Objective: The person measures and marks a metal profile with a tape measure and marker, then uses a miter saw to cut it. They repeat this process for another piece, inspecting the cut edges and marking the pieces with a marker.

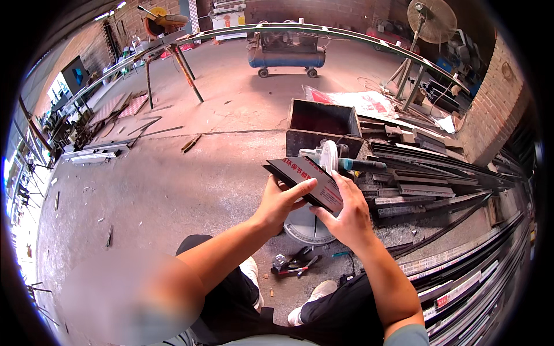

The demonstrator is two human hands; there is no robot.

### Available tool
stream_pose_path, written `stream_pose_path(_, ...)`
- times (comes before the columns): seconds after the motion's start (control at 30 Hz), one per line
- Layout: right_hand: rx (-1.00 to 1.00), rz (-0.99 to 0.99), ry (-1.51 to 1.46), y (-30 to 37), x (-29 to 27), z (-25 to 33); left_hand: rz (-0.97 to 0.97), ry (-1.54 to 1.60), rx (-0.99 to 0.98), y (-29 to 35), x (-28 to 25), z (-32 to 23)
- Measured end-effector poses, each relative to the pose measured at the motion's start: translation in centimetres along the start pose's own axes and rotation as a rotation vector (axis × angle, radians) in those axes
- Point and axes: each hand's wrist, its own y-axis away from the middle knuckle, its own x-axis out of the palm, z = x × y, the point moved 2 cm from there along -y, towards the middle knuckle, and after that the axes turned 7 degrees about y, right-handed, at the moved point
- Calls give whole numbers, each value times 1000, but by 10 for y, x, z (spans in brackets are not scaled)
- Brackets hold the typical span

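Note:
Both my hands hold a short, angled piece of dark metal profile (306, 180), its upper face covered in pale film with red print. My left hand (278, 203) grips its lower left side, with the thumb on top and the other fingers partly hidden beneath. Along the right edge, my right hand (351, 214) holds it between thumb and fingers. The piece is tilted above a mitre saw (330, 154) on the floor, covering part of it; the saw's round base (306, 229) shows below my hands. By my feet lie a tape measure (280, 262) and red-handled pliers (301, 269).
A dark open box (324, 138) stands behind the saw. Long metal profiles (461, 288) are stacked on the right. Farther off are a long green rail on legs (187, 68), a blue air compressor (287, 56) and a pedestal fan (431, 20). Offcuts (92, 154) lie at left.

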Motion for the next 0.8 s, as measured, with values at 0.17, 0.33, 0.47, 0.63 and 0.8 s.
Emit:
stream_pose_path(0.17,17,-64,4,-3,-1,0,9,73,39,1,2,11)
stream_pose_path(0.33,30,-141,22,-3,-6,-6,202,-116,102,0,4,4)
stream_pose_path(0.47,-1,-173,103,-6,-12,-17,192,-628,33,-3,-14,11)
stream_pose_path(0.63,-38,-131,153,-4,-11,-29,253,-1012,918,19,11,-17)
stream_pose_path(0.8,-94,-3,141,3,-9,-20,205,-1445,1079,12,14,-14)
